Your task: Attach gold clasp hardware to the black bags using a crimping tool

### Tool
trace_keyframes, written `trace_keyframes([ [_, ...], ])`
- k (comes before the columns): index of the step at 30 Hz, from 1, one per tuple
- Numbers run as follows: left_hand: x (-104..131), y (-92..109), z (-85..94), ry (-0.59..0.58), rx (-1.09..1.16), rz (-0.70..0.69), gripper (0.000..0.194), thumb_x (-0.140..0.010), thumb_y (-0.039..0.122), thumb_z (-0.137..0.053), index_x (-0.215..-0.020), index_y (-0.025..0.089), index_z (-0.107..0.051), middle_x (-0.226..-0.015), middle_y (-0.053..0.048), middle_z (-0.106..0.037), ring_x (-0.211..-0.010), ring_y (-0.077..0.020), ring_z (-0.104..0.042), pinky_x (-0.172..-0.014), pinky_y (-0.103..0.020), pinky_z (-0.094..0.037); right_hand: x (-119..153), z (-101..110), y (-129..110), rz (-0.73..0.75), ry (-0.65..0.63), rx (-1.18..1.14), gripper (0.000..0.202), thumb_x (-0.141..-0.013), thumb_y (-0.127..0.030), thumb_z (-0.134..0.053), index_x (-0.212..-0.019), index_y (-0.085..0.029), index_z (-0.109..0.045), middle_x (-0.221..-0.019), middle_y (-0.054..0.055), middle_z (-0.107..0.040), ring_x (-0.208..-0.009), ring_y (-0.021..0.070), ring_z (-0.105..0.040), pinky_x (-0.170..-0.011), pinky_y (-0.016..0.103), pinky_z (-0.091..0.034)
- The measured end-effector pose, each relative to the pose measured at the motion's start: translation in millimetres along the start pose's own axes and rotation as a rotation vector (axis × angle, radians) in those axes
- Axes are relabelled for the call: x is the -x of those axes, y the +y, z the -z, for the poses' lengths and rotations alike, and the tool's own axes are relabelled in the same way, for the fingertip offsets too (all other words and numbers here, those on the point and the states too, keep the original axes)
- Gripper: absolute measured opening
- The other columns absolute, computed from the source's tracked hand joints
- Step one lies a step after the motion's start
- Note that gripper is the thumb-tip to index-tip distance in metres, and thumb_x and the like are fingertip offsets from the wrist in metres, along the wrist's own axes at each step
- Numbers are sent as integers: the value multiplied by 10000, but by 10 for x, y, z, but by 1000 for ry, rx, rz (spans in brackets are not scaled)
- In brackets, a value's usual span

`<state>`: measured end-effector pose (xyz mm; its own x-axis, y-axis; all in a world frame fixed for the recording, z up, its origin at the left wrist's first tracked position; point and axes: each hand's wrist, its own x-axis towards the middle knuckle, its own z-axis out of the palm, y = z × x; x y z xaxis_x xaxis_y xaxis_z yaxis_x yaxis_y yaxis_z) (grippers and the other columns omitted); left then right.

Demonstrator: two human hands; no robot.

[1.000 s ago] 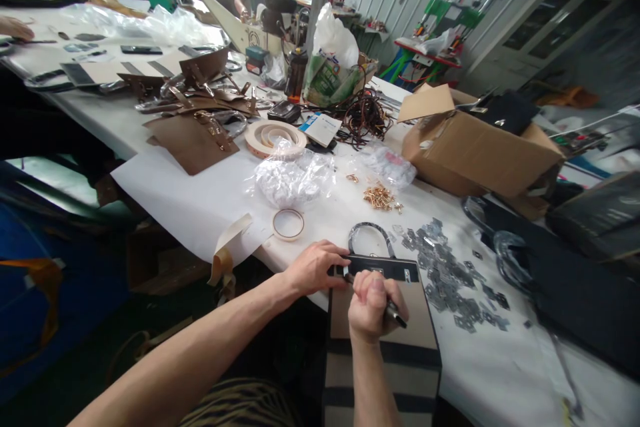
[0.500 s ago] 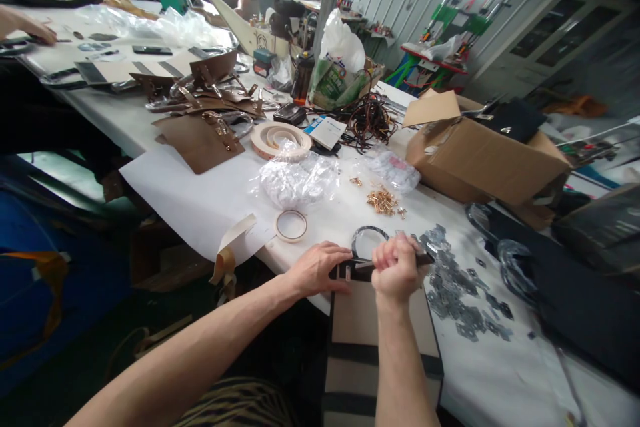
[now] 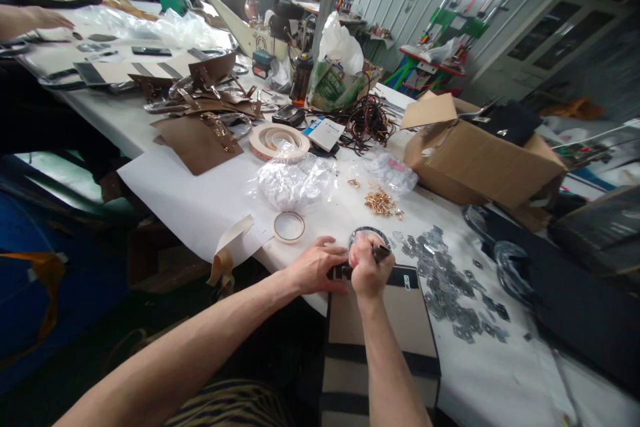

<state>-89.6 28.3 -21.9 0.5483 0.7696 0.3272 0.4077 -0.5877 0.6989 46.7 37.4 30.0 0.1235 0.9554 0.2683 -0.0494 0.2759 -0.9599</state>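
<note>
A tan panel with black bands (image 3: pixel 373 313) lies at the table's near edge, and a small metal plate (image 3: pixel 407 282) sits on its black top band. My left hand (image 3: pixel 317 268) rests on the panel's top left corner, fingers spread. Closed in a fist, my right hand (image 3: pixel 370 268) grips a dark tool (image 3: pixel 381 252) over the top band; the tool's working end is hidden by the hand. A black ring-shaped handle (image 3: pixel 356 235) in clear wrap curves up behind my right hand.
Loose metal plates (image 3: pixel 445 287) lie right of the panel. Gold fasteners (image 3: pixel 380 203), a tape roll (image 3: pixel 289 227) and a plastic bag (image 3: pixel 293 180) are beyond it. A cardboard box (image 3: pixel 480 153) stands back right. Another person's hand (image 3: pixel 47 17) is at the far left.
My right hand has moved left with the dark tool, from the top right corner towards my left hand, uncovering the metal plate. The other person's hand at far left has shifted slightly.
</note>
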Motion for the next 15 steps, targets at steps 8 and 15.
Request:
trace_keyframes([
  [8, 26, 21, -27, 36, -48, 19, 556, -754, 489, -874, -1208, 205, -724, -1321, -135, -721, -1183, -303, -703, -1237, -478, -327, 83, 23, -451, 256, 5, -229, 437, -954, -300, -657, -611, -221, -398, -483, -102, -316, -388, 66, -292, -417, 229, -261],
  [15, 32, 61, -2, 29, -46, 20, 533, -766, 446, -872, -1218, 211, -717, -1275, -107, -734, -1159, -286, -705, -1247, -473, -335, 282, 25, -5, 119, 97, -105, 483, -963, -311, -672, -592, -217, -377, -493, -96, -339, -418, 71, -347, -436, 244, -298],
])
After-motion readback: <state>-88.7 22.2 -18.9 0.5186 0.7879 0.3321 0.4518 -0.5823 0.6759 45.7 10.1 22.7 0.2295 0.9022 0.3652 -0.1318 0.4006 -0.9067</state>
